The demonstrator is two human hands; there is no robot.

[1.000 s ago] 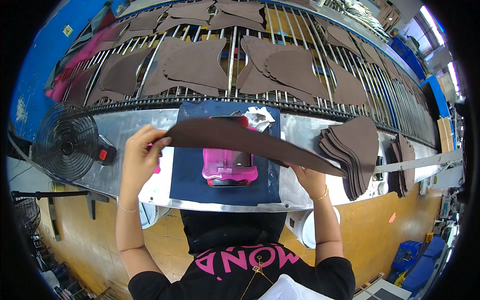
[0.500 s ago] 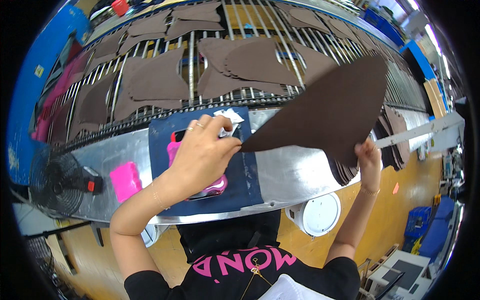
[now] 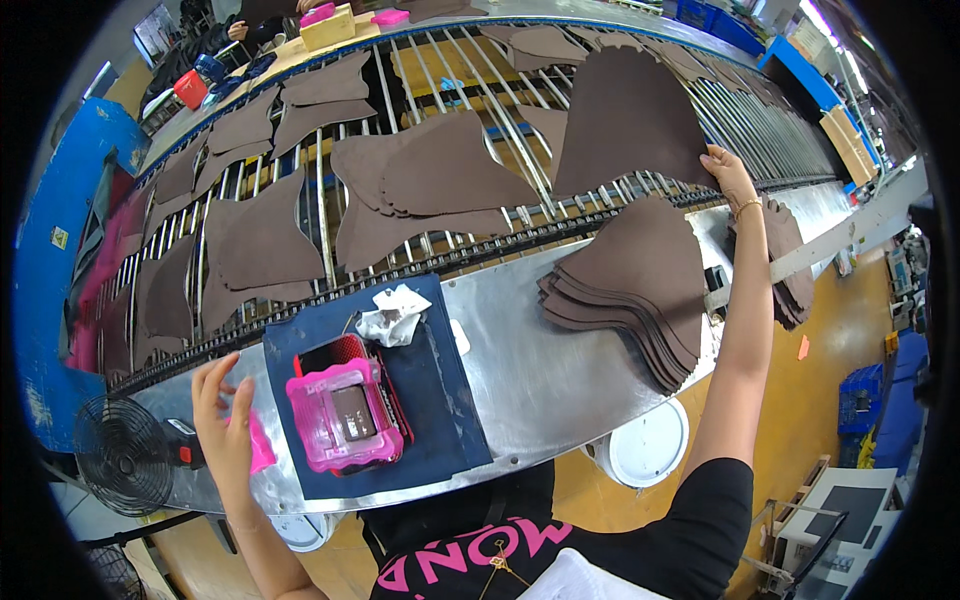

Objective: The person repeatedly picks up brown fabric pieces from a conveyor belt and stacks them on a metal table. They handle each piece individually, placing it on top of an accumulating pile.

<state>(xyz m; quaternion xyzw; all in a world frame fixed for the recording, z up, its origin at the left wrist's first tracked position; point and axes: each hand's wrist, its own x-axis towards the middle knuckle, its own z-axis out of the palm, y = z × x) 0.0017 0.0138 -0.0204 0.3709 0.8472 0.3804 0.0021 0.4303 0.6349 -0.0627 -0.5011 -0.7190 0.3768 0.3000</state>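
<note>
My right hand (image 3: 732, 180) reaches far out over the slatted metal rack (image 3: 430, 75) and pinches the lower right corner of a brown cut panel (image 3: 630, 130). The panel hangs over the bars with its scalloped edge at the top; whether it touches them I cannot tell. Nearer me, a fanned stack of the same panels (image 3: 640, 262) lies on the metal table (image 3: 520, 375). At the left, my left hand (image 3: 222, 405) is raised with fingers apart, holding nothing. Below it a pink item (image 3: 262, 447) is partly hidden. A pink box with a clear window (image 3: 345, 415) stands beside it on a dark blue mat (image 3: 445, 440).
Several groups of overlapping brown panels (image 3: 450, 165) lie across the rack. A crumpled white tissue (image 3: 394, 315) sits on the mat. A black fan (image 3: 125, 455) stands at the left, a pale metal bar (image 3: 840, 247) crosses at the right, and a white bucket (image 3: 648, 445) is below the table.
My left hand has let go of the panel's tip and moved left, opening. My right hand has carried the panel forward over the rack. The view has shifted, uncovering the stack and pink box.
</note>
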